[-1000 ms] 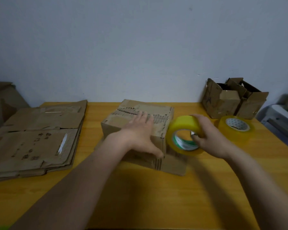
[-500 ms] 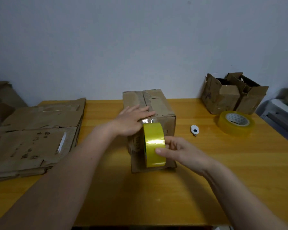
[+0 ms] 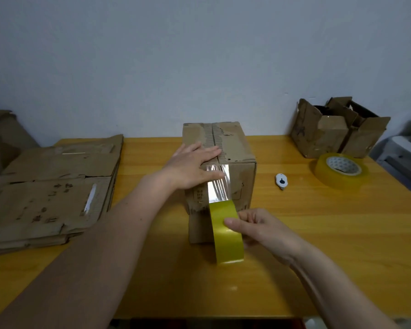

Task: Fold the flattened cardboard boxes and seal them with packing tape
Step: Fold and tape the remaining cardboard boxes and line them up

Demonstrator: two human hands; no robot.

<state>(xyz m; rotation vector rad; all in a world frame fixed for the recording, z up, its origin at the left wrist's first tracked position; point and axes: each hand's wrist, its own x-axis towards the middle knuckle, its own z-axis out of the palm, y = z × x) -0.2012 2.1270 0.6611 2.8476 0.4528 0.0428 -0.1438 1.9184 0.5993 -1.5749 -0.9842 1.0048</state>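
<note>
On the desk (image 3: 294,233), the left hand (image 3: 190,166) presses flat on the box (image 3: 233,148); the right hand (image 3: 259,227) grips the roll (image 3: 226,230). A skewed pull could wrinkle the tape (image 3: 217,186).

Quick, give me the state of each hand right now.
Left hand: open, fingers straight, pressing the tape end onto the top of the box.
Right hand: gripping the tape roll, pulled out from the box front.

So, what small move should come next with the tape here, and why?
Probably cut the strip: clear tape runs from under the flat left hand at the brown cardboard box's top edge down its front to the yellow tape roll gripped by the right hand.
</note>
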